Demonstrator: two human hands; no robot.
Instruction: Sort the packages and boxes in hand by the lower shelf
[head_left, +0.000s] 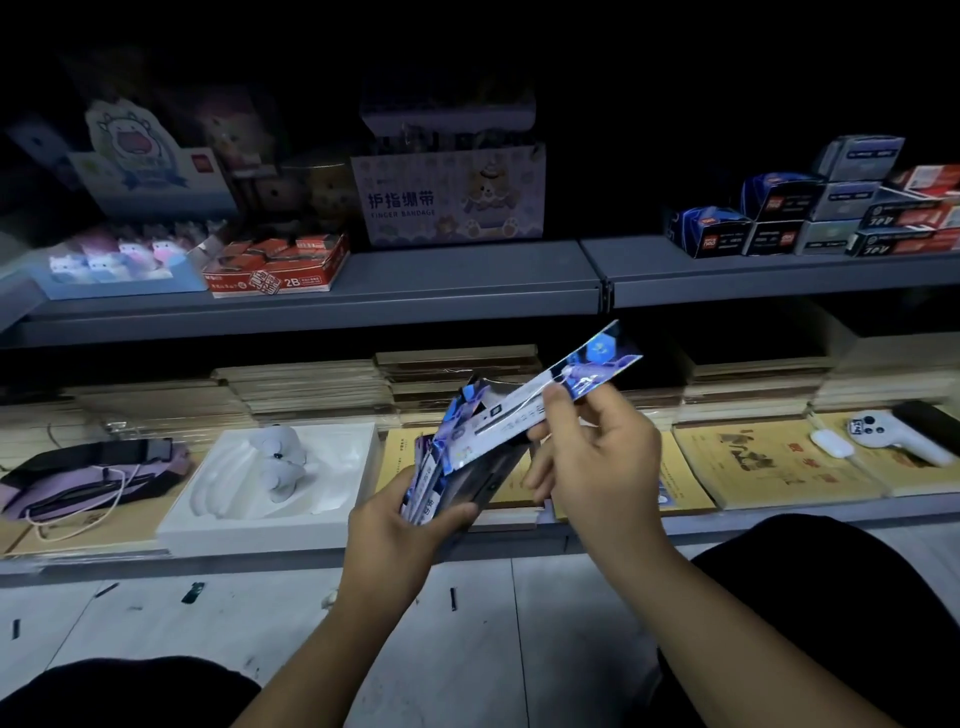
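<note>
My left hand (400, 525) grips a bundle of shiny blue-and-white flat packets (457, 457), fanned out in front of the low shelf. My right hand (592, 452) pinches one long blue-and-white packet (561, 389) between thumb and fingers. That packet slants up to the right, its lower end still among the bundle. Both hands are in front of the bottom shelf, above the tiled floor.
The bottom shelf (597, 525) carries stacked notebooks, a white tray with a white controller (280, 457), a purple bag (78, 478) and a second white controller (893, 434). The upper shelf (415, 296) holds a finger-bandage box (447, 197), pencil boxes (275, 265) and blue cartons (779, 218). My knees flank the floor.
</note>
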